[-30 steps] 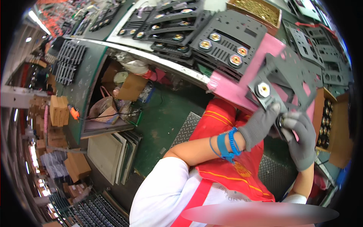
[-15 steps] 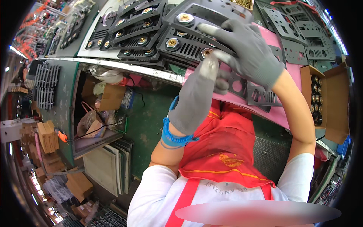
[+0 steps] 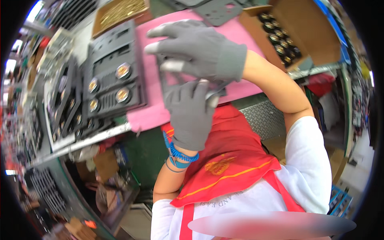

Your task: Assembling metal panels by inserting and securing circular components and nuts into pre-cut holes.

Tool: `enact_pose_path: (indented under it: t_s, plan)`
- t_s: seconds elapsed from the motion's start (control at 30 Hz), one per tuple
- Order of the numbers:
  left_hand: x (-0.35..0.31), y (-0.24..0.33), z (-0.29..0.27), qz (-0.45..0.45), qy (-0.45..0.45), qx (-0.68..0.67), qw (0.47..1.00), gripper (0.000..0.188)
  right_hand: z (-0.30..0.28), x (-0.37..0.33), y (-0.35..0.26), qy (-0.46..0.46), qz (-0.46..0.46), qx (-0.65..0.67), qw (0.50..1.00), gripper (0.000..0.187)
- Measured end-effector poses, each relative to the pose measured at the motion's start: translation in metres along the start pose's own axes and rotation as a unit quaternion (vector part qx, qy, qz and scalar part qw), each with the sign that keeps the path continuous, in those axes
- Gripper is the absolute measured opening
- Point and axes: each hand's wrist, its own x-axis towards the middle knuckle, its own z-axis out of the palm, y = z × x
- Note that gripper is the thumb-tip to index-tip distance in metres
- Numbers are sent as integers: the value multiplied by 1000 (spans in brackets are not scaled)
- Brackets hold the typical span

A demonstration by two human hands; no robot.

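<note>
Bright Middle, Black Rim, Soft Left Side

Bright light washes the pink sheet point(image 3: 154, 114) and white sleeve point(image 3: 308, 160); a lamp point(image 3: 35, 11) glares at upper left. Metal nuts point(image 3: 123, 71) glint. Beneath the tabletop point(image 3: 96, 138) it is dim. Blur softens the right hand point(image 3: 196, 50) and the far left. Edges bend toward the rim.

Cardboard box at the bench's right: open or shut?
Open. The cardboard box has its flap folded back; dark round parts show inside.
</note>
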Motion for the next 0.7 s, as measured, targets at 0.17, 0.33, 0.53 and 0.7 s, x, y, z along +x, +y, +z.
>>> enact_pose_path:
  t_s: [0.17, 0.33, 0.53, 0.7]
  plan:
    - [2, -4, 7, 24, -90, 6, 996, 12, -94, -105, 91, 1, 363, -240, 900, 30]
    - [10, 4, -21, 58, -93, 49, 993, 11, -104, -165, 140, -187, 496, -333, 780, 39]
    - [-28, -8, -57, 25, -171, 69, 983, 21, -88, -161, 135, -131, 490, -196, 839, 34]
    - [-33, -9, -52, 19, -122, 37, 992, 21, -106, -156, 99, 192, 436, -1, 879, 51]
